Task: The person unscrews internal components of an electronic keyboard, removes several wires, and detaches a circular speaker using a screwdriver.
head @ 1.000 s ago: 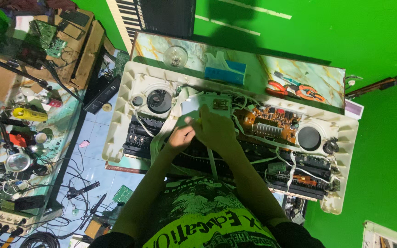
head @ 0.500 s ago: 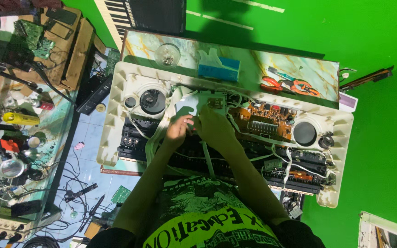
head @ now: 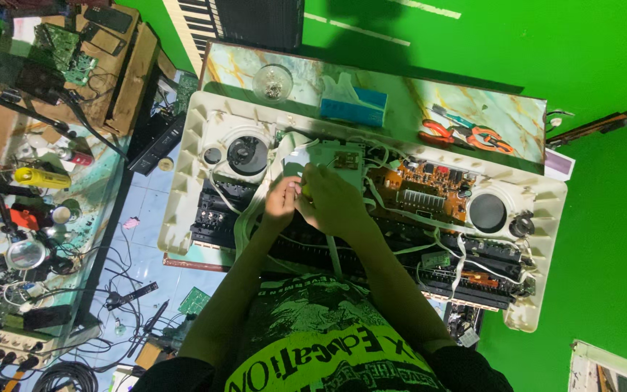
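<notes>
small green board: a pale green circuit board lies in the middle of the opened keyboard shell, just above both hands, its lower left edge touching the fingers.
left hand: the left hand sits just below and left of the small board, fingers curled in toward the right hand; what it pinches is hidden, so i cannot tell whether it grasps anything.
right hand: the right hand is pressed against the left one, knuckles up, fingertips at the board's lower edge; a small yellow-green bit shows between the two hands, too small to tell what it is, and the grip itself is hidden.
keyboard shell: a cream plastic housing lies open, inside facing up, across the marbled table.
left speaker: a round dark speaker sits left of the small board.
orange board: a larger orange-brown circuit board lies just right of the hands.
right speaker: a second dark speaker lies further right, well apart from the hands.
white wires: white ribbon cables loop around the left wrist and run across the shell.
beyond the shell: a blue box, a clear bulb and orange-handled pliers rest on the table along the far edge.
left side: a cluttered glass bench with tools and cables.
</notes>
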